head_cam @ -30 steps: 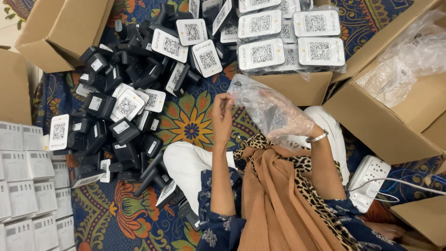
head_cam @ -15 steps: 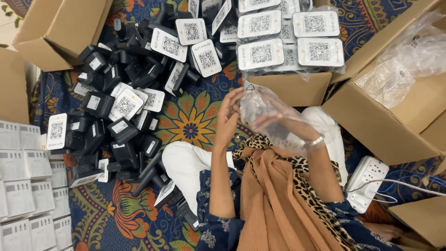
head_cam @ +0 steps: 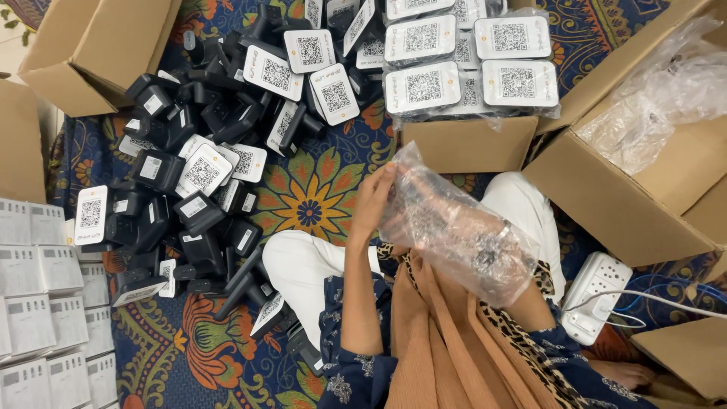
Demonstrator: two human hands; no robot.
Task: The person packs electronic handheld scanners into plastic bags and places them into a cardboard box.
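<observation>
Two hands on one clear bag point(head_cam: 454, 227) (long axis upper-left to lower-right), left hand point(head_cam: 372, 198) pinching its mouth, right hand point(head_cam: 424, 204) inside.

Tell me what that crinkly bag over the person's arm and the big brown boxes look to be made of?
The bag looks like thin clear plastic film: glossy, wrinkled, the right hand showing through, the left hand at its edge. The boxes look like matte brown corrugated cardboard, with folded flaps.

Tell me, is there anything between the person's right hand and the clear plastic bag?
Nothing visible stands between them. The right hand is pushed inside the clear plastic bag, which covers it down to the wrist. The left hand grips the bag's edge from outside, directly on the film.
</observation>
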